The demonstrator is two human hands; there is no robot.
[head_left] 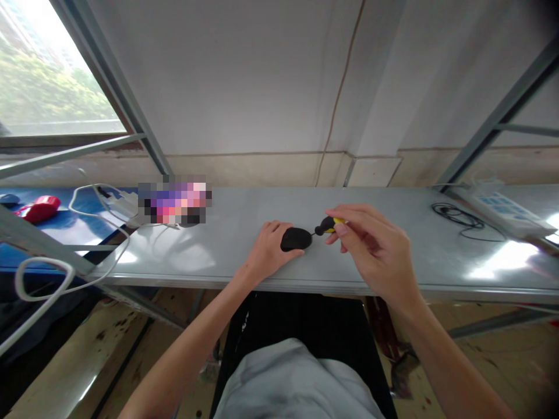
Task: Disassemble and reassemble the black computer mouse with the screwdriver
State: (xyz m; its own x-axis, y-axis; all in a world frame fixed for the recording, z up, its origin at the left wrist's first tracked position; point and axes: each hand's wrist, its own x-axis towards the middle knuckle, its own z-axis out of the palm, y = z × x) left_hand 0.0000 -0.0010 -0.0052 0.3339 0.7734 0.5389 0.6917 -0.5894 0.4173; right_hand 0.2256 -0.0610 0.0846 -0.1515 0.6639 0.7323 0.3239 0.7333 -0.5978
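A black computer mouse (296, 239) lies on the grey tabletop, its smooth rounded side upward. My left hand (273, 247) grips it from the left, thumb on the near edge and fingers on the far edge. In my right hand (373, 244) is a small screwdriver (325, 226) with a black and yellow handle, pinched between thumb and fingers. Its thin shaft points left, and the tip is at the right end of the mouse. I cannot tell whether the tip sits in a screw or only touches the shell.
A phone-like object with a blurred screen (181, 201) stands at the back left, white cables around it. At right lie a coiled black cable (458, 216) and a white power strip (509, 203). Metal frame posts rise at both sides; a wall closes the back.
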